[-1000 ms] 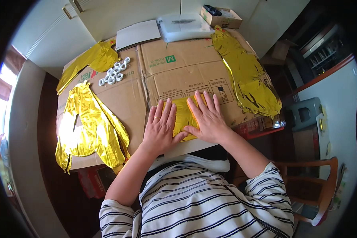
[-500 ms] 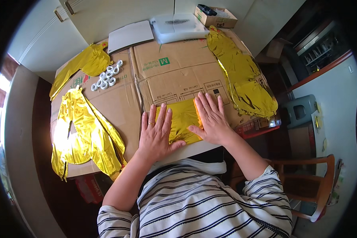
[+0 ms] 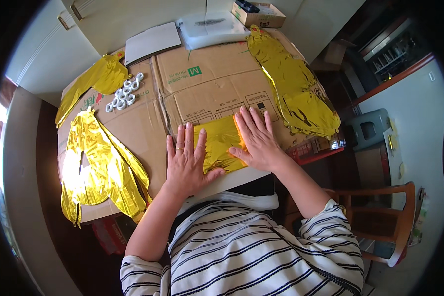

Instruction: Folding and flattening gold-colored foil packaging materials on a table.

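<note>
Flattened cardboard (image 3: 207, 84) covers our table, with crumpled gold foil balloons at the left (image 3: 96, 163) and right (image 3: 293, 89) and small white rings (image 3: 123, 96) near the far left corner. Our left hand (image 3: 187, 160) and right hand (image 3: 256, 138) lie flat, fingers spread, pressing a folded gold foil piece (image 3: 222, 145) at the near edge between them.

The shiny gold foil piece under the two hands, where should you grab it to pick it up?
Best bet is the far edge of the gold foil piece, the strip showing between the left hand and right hand. It lies flat on the cardboard, so a pinch grip coming from the far side, sliding under that thin edge, probably works best. Both palms cover its sides.
</note>
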